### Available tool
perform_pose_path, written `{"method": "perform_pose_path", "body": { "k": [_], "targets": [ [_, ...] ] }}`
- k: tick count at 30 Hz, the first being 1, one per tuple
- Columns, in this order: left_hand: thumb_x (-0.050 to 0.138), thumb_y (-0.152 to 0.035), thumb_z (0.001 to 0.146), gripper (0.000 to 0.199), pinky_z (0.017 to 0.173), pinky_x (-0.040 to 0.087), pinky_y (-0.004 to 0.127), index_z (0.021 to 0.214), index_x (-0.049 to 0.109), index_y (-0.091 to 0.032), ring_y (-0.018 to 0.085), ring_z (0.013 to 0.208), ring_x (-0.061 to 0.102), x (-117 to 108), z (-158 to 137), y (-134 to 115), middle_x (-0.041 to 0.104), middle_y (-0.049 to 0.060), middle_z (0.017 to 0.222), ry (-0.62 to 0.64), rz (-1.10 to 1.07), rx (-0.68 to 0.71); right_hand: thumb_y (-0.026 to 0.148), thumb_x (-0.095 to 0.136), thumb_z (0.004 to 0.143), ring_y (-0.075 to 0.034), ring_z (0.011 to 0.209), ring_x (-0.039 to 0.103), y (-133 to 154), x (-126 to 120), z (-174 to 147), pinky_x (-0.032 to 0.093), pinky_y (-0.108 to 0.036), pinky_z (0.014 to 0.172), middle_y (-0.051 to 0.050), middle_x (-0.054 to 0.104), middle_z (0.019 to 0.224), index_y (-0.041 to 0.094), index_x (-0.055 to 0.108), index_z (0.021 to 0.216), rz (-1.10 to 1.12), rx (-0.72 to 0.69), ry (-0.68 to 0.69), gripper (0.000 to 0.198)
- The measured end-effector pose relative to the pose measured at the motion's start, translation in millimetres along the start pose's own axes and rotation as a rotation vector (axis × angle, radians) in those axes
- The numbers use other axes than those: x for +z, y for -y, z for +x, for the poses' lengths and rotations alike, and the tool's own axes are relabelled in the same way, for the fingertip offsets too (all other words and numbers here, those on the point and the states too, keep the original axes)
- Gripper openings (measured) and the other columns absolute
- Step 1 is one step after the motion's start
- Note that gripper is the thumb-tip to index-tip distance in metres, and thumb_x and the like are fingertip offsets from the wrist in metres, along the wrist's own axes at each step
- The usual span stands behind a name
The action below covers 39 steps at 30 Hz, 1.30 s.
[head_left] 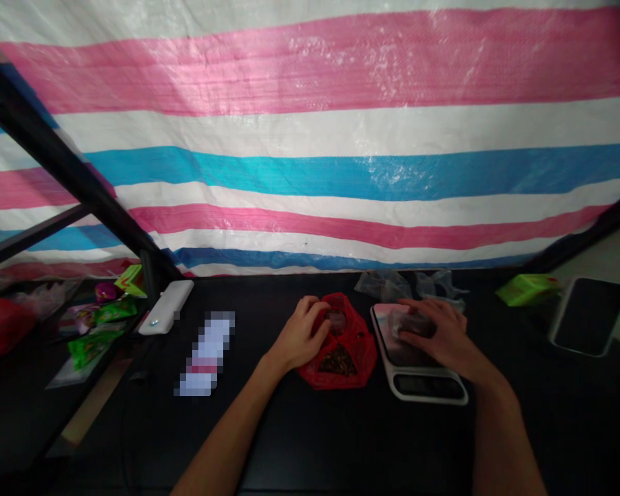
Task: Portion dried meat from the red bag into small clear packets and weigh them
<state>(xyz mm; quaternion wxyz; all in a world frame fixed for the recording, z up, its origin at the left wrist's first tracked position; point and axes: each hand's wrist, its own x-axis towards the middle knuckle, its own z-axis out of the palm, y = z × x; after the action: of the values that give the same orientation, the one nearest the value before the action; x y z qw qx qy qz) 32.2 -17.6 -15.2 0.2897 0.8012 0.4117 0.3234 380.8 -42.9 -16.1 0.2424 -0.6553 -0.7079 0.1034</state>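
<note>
A red plastic bag stands with its mouth spread, and small brown pieces show inside it. My left hand grips the bag's left rim, fingers curled over the edge. To the right lies a white kitchen scale with a shiny flat top and a dark display at its near end. Over the scale's top, my right hand has its thumb and fingers around a small see-through plastic bag. What that bag contains is too dim to make out, and the hand partly covers it.
Clear crumpled bags lie behind the scale. At right are a green box and a leaning phone. Left of the red bag lie a blurred-out rectangle and a white device. Colourful packets lie beyond a black frame.
</note>
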Motion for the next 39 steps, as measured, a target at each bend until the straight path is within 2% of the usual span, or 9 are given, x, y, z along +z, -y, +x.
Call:
{"method": "perform_pose_path", "body": {
  "k": [4, 7, 11, 16, 21, 24, 29, 33, 39],
  "targets": [
    [0.055, -0.027, 0.097, 0.024, 0.112, 0.044, 0.044, 0.120, 0.062, -0.022, 0.025, 0.125, 0.051, -11, 0, 1, 0.051, 0.011, 0.129, 0.012, 0.039, 0.060, 0.053, 0.078, 0.073, -0.040, 0.126, 0.056, -5, 8, 5, 0.032, -0.063, 0.110, -0.006, 0.074, 0.116, 0.034, 0.076, 0.114, 0.042, 0.027, -0.038, 0.044],
    [0.061, -0.012, 0.084, 0.027, 0.112, 0.043, 0.044, 0.109, 0.065, -0.022, 0.027, 0.126, 0.049, -16, 0, 4, 0.050, 0.010, 0.131, 0.041, 0.078, 0.091, 0.050, 0.074, 0.081, -0.034, 0.113, 0.064, 3, 6, 9, 0.043, -0.054, 0.105, -0.006, 0.074, 0.113, 0.031, 0.075, 0.115, 0.189, -0.012, -0.059, 0.039],
    [0.055, 0.001, 0.067, 0.035, 0.108, 0.044, 0.043, 0.092, 0.066, -0.020, 0.027, 0.122, 0.049, -14, 0, 12, 0.051, 0.009, 0.130, 0.076, 0.097, 0.089, 0.044, 0.073, 0.085, -0.026, 0.104, 0.068, 39, 1, 9, 0.053, -0.040, 0.093, -0.006, 0.072, 0.114, 0.029, 0.070, 0.121, 0.419, -0.077, -0.109, 0.039],
    [0.045, 0.001, 0.072, 0.024, 0.100, 0.045, 0.038, 0.079, 0.057, -0.019, 0.022, 0.112, 0.054, -10, 4, 20, 0.055, 0.007, 0.117, 0.014, -0.122, 0.028, 0.036, 0.075, 0.087, -0.023, 0.104, 0.068, 99, 17, 3, 0.055, -0.037, 0.094, -0.004, 0.072, 0.115, 0.029, 0.069, 0.118, 0.610, -0.160, 0.001, 0.033],
    [0.045, -0.008, 0.076, 0.013, 0.097, 0.044, 0.037, 0.073, 0.050, -0.019, 0.022, 0.105, 0.056, -14, 8, 28, 0.056, 0.006, 0.107, -0.094, -0.369, -0.096, 0.030, 0.070, 0.092, -0.025, 0.110, 0.066, 124, 39, -5, 0.052, -0.043, 0.101, -0.005, 0.073, 0.121, 0.031, 0.067, 0.129, 0.464, -0.250, 0.201, 0.037],
    [0.047, -0.011, 0.076, 0.010, 0.096, 0.044, 0.036, 0.071, 0.049, -0.019, 0.022, 0.102, 0.055, -15, 8, 31, 0.057, 0.005, 0.104, -0.122, -0.412, -0.128, 0.027, 0.066, 0.095, -0.026, 0.111, 0.064, 124, 44, -6, 0.052, -0.045, 0.101, -0.006, 0.073, 0.120, 0.031, 0.066, 0.133, 0.368, -0.281, 0.201, 0.038],
    [0.048, -0.013, 0.076, 0.009, 0.094, 0.043, 0.035, 0.070, 0.049, -0.019, 0.022, 0.101, 0.055, -13, 8, 29, 0.057, 0.005, 0.103, -0.106, -0.433, -0.140, 0.026, 0.068, 0.094, -0.025, 0.110, 0.062, 123, 46, -6, 0.051, -0.044, 0.101, -0.006, 0.072, 0.119, 0.032, 0.062, 0.139, 0.351, -0.282, 0.224, 0.046],
    [0.048, -0.013, 0.075, 0.008, 0.094, 0.043, 0.035, 0.070, 0.048, -0.019, 0.022, 0.100, 0.054, -12, 8, 29, 0.056, 0.005, 0.102, -0.109, -0.439, -0.127, 0.025, 0.065, 0.096, -0.025, 0.108, 0.062, 124, 47, -7, 0.051, -0.042, 0.100, -0.006, 0.072, 0.117, 0.030, 0.067, 0.132, 0.349, -0.303, 0.228, 0.037],
    [0.046, -0.013, 0.076, 0.009, 0.093, 0.042, 0.034, 0.071, 0.049, -0.019, 0.021, 0.098, 0.054, -13, 8, 30, 0.056, 0.005, 0.101, -0.107, -0.432, -0.112, 0.028, 0.058, 0.101, -0.024, 0.104, 0.063, 123, 48, -8, 0.052, -0.042, 0.097, -0.006, 0.071, 0.113, 0.033, 0.059, 0.143, 0.326, -0.296, 0.221, 0.042]
  ]
}}
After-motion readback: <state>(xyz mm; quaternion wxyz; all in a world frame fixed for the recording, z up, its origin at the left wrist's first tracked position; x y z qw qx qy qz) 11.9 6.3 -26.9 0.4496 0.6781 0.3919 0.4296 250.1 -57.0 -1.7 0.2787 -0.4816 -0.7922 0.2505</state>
